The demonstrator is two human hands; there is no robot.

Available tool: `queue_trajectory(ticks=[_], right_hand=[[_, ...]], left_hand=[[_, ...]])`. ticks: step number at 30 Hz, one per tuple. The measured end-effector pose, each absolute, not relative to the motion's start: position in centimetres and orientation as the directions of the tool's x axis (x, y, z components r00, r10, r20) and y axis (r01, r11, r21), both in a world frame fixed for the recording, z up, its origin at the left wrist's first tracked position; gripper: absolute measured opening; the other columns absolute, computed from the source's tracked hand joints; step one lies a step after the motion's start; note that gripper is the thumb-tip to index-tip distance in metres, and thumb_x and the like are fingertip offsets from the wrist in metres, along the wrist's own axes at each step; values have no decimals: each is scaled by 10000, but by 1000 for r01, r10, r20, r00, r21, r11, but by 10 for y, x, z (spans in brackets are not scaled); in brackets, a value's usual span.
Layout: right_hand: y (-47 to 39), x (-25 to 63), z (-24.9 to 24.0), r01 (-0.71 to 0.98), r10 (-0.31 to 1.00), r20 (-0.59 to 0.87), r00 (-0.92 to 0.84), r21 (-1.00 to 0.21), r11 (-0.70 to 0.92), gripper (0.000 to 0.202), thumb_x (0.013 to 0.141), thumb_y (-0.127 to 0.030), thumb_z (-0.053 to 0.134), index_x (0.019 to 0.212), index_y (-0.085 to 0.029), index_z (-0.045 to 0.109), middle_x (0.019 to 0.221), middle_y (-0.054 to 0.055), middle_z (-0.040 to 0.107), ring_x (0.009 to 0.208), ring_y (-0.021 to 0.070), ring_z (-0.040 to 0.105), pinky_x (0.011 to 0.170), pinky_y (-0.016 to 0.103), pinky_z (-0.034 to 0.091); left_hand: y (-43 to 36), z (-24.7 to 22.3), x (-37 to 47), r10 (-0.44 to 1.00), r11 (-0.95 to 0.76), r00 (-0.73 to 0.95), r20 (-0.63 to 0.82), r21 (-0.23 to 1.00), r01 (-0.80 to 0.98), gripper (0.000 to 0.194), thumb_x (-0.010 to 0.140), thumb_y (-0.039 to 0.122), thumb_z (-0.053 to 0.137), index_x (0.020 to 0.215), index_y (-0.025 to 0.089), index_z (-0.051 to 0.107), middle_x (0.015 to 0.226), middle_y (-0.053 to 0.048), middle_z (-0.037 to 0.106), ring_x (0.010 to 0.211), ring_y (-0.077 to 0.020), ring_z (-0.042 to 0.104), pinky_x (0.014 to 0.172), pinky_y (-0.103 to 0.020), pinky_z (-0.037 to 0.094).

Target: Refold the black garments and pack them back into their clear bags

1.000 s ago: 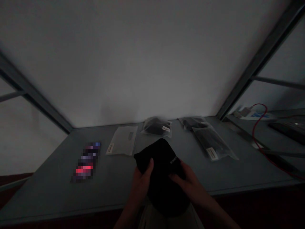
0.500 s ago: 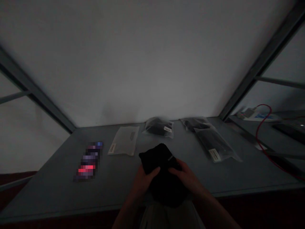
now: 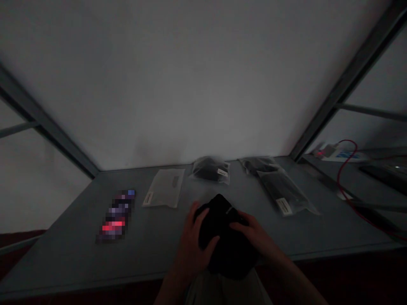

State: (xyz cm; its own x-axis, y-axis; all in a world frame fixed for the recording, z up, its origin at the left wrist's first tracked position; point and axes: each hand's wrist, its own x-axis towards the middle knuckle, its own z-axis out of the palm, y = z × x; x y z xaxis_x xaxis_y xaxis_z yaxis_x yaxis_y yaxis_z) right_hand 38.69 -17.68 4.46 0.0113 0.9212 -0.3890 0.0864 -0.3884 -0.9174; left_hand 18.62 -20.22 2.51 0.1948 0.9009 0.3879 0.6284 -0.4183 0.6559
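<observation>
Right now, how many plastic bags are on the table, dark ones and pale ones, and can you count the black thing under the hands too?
Bags with something dark inside: 3
Pale flat bag: 1
Black cloth thing, with the left hand and right hand on it: 1
Total: 5

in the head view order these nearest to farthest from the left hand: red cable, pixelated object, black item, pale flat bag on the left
From the left hand:
1. Black item: touching the hand, on its right.
2. Pale flat bag: ahead and slightly left.
3. Pixelated object: off to the left.
4. Red cable: far right, beyond the other bags.
</observation>
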Motion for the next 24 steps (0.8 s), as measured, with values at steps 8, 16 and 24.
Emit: queue_trajectory(ticks=[8,16,24], right_hand=[[-182,388,38,-81,898,-439,3,-896,-437,444,590,-373,723,1005,-217,712,1018,59,737,990,296,656,934,429,457],[-179,392,38,-346,910,-392,-138,-842,-415,512,592,-651,730,851,-210,750,983,71,750,1105,326,611,1042,466,369],[-185,393,33,-80,956,-254,-146,-960,-267,503,682,-499,740,1075,-190,685,1116,81,718,1094,287,631,1006,437,425]], left_hand=[[-220,29,194,723,-665,659,206,463,585,1145,639,523,788,1533,239,131,1593,-178,148,1450,-412,135,1127,-663,205],[-219,28,189,819,-501,531,219,724,475,773,688,84,531,1425,289,420,1561,-82,305,1423,-329,288,1141,-611,224],[-177,64,189,913,221,-201,-355,845,-487,308,813,381,630,1036,175,682,1146,-112,700,1152,-296,615,1005,-448,486]])
